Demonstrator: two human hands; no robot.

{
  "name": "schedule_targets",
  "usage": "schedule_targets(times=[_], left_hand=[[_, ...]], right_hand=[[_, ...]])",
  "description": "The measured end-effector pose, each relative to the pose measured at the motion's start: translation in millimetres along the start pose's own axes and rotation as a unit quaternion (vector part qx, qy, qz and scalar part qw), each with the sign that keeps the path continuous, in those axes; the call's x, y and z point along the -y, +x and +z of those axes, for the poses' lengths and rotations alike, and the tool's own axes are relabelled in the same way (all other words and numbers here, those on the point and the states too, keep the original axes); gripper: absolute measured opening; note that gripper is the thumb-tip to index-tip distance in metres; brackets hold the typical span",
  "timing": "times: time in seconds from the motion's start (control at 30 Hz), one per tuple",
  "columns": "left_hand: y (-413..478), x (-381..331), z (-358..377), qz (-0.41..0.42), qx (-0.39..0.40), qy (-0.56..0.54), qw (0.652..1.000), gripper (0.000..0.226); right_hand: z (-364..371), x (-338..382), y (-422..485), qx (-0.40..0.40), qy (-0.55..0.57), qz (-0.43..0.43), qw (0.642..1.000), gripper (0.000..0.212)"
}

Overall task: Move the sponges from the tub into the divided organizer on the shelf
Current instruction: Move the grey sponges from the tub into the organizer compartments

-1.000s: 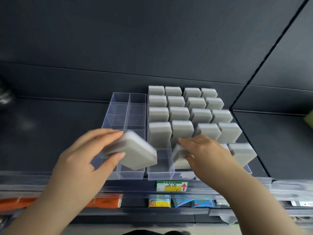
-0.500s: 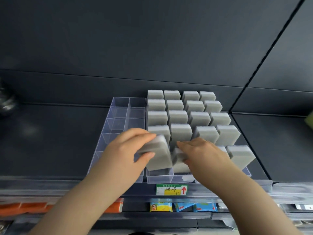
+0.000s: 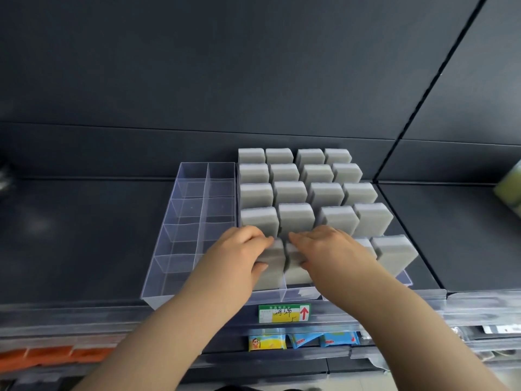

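A: Orientation of the sponge (image 3: 273, 266)?
B: It stands on end with its long axis vertical and a broad face toward the camera. Its lower part sits in a front-row cell of the divided organizer (image 3: 194, 218) on the shelf (image 3: 84, 235).

A: Container contents?
B: The stored sponges (image 3: 290, 190), all grey, stand upright in rows across the right four columns. The two left columns are bare clear cells.

A: Hands relative to the sponge?
B: The left hand (image 3: 239, 261) grips it, fingers curled over the top edge and thumb on the near face. The right hand (image 3: 332, 249) is just beside it, fingers curled over the neighbouring sponge (image 3: 296, 273) in the next cell to the right. Each hand is clamped on its own sponge, and their fingertips are close together.
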State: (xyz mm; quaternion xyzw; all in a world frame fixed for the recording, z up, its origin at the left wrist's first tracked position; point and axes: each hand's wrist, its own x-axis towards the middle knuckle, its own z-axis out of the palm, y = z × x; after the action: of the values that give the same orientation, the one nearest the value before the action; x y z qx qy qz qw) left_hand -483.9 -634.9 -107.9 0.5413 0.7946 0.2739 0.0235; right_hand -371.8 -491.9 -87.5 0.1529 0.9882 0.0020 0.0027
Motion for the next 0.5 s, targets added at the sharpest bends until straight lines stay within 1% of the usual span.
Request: schedule_targets(times=[0.13,0.33,0.5], left_hand=[[0,3,0,0.001,-0.005,-0.003,1.000,0.044],[2,4,-10,0.005,0.005,0.005,1.000,0.050],[5,-5,-17,0.017,0.010,0.007,1.000,0.046]], right_hand=[[-2,2,-2,0.001,0.009,0.010,1.000,0.060],[-19,-1,-7,-0.006,0.068,0.037,0.997,0.059],[-39,-16,-24,-0.045,0.102,0.043,0.993,0.062]])
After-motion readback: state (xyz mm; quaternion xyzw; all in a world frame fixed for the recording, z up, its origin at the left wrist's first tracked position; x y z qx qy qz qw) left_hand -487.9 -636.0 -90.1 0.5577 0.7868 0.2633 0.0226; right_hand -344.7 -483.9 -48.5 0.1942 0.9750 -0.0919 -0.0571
